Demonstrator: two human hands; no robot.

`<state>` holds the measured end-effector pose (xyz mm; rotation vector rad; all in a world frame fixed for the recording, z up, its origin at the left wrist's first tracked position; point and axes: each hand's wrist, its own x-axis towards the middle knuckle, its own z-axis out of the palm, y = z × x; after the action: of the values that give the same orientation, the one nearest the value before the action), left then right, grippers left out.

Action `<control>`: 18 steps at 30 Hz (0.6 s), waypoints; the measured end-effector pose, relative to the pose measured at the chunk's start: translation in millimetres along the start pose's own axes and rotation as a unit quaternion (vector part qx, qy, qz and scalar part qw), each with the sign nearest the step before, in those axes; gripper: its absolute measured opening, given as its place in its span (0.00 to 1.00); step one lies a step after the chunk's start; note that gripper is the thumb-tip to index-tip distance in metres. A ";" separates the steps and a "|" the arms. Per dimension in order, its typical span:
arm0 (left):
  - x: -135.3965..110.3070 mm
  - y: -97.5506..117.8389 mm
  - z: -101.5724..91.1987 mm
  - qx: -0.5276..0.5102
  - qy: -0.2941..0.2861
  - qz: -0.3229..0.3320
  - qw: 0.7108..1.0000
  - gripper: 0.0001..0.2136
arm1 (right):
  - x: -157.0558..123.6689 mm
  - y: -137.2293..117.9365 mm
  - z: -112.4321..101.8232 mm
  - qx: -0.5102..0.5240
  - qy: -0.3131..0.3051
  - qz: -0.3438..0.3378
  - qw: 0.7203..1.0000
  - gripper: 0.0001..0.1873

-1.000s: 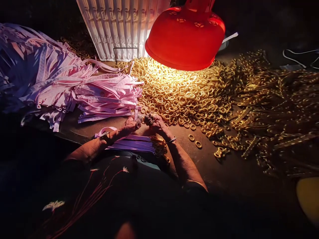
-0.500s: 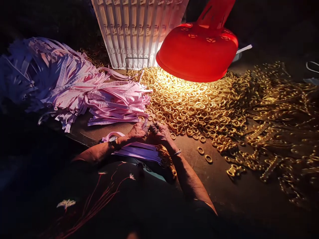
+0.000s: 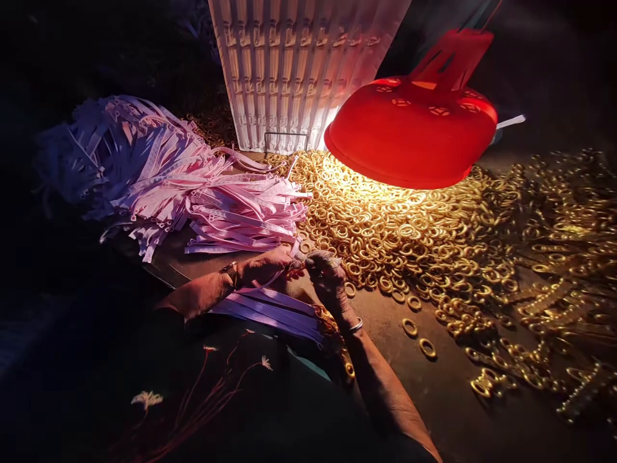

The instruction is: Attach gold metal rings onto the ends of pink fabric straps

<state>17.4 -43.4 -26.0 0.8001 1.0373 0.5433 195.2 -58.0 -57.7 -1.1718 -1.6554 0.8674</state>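
Note:
My left hand (image 3: 267, 265) and my right hand (image 3: 326, 273) meet at the near edge of a big heap of gold rings (image 3: 385, 225). My left fingers pinch a thin pink strap (image 3: 270, 280) that runs back under the wrist. My right fingers are curled close to the left fingertips; what they hold is too small to make out. A flat bundle of pale purple straps with gold rings at their ends (image 3: 279, 312) lies under both wrists. A pile of pink straps (image 3: 231, 206) lies just beyond my left hand.
A red lamp shade (image 3: 414, 141) hangs low over the rings. A white ribbed panel (image 3: 289, 64) stands behind. Linked gold pieces (image 3: 554, 270) spread across the right. Loose rings (image 3: 418, 337) lie right of my right arm. My dark patterned clothing (image 3: 193, 392) fills the near side.
The view has shifted, so everything sits lower and further right in frame. My hands stay together at the ring heap, and the left hand has drawn the pink strap towards me.

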 end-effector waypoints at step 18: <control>-0.5 22.2 39.3 -0.102 0.093 0.082 0.987 0.09 | -6.6 -25.2 -23.9 0.125 0.053 0.116 0.984 0.22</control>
<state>52.2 -42.9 2.9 0.6650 1.0723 0.8644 210.5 -70.9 -28.6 -1.2265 -1.2980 1.1043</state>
